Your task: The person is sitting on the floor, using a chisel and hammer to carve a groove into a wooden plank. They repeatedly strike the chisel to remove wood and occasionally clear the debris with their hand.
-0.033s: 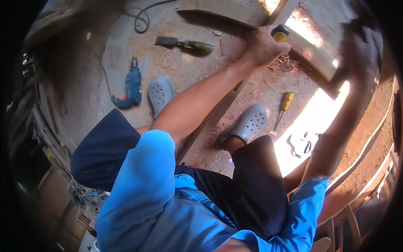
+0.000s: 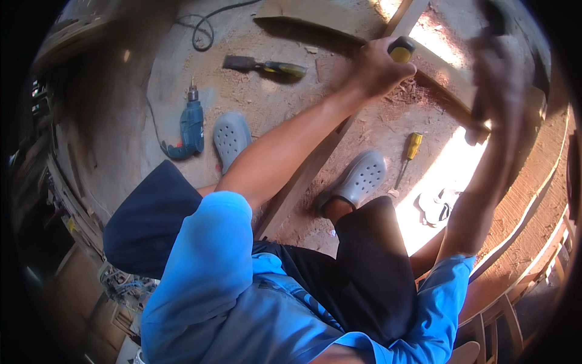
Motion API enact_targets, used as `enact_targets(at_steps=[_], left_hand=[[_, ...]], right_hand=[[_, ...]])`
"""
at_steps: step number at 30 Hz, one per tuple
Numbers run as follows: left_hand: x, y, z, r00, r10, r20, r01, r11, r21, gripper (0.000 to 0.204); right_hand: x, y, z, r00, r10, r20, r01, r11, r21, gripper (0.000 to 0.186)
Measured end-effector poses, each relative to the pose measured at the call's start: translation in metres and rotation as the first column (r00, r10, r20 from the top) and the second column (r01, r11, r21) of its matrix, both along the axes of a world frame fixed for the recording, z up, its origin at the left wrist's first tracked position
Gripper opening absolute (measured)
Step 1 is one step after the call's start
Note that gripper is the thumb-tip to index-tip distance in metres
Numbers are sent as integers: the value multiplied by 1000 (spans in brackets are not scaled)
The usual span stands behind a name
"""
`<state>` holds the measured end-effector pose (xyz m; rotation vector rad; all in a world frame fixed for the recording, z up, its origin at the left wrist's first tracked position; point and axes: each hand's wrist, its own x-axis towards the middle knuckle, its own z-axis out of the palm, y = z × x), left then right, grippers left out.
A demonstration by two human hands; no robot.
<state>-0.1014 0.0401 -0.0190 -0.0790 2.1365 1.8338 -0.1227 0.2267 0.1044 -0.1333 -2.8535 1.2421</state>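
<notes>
Where the dark shorts [image 2: 370, 261] part at the knees, a long timber [image 2: 297, 194] runs outward between two grey clogs [image 2: 357, 176], an arrangement that probably keeps it within reach of both arms. Just beyond, a yellow-handled screwdriver [image 2: 414, 145] lies on the floor [image 2: 273, 106], shaft toward the wearer; on the left, a blue drill [image 2: 192, 124] rests with its bit pointing away, presumably laid aside yet near. Farther out, the left hand [image 2: 382, 68] is wrapped around a yellow-and-black handle [image 2: 401, 54] over the timber, near a crosspiece [image 2: 445, 77]; the grip seems meant to steady it, though what lies beneath the fist is hidden. The right hand [image 2: 502, 76], blurred, appears closed about a dark tool [image 2: 492, 18] of unclear kind, well apart from the handle, perhaps for elbow room. A broad-bladed chisel [image 2: 264, 65] lies clear of both hands, and farthest off sits a flat board [image 2: 330, 18].
</notes>
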Motion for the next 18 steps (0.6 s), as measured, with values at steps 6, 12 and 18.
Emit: enact_targets(at_steps=[6,12,18], left_hand=[[1,-9,0,988,-39,-153,46,998,45,23],[6,-9,-2,985,-37,-170,58,991,120,25],[9,-7,-9,988,-32,-151,52,990,135,21]], right_hand=[[51,-4,-59,992,84,93,-63,975,-214,15],[2,62,24,972,-162,-172,129,974,-184,9],[-6,6,5,851,503,-152,-334,741,583,28]])
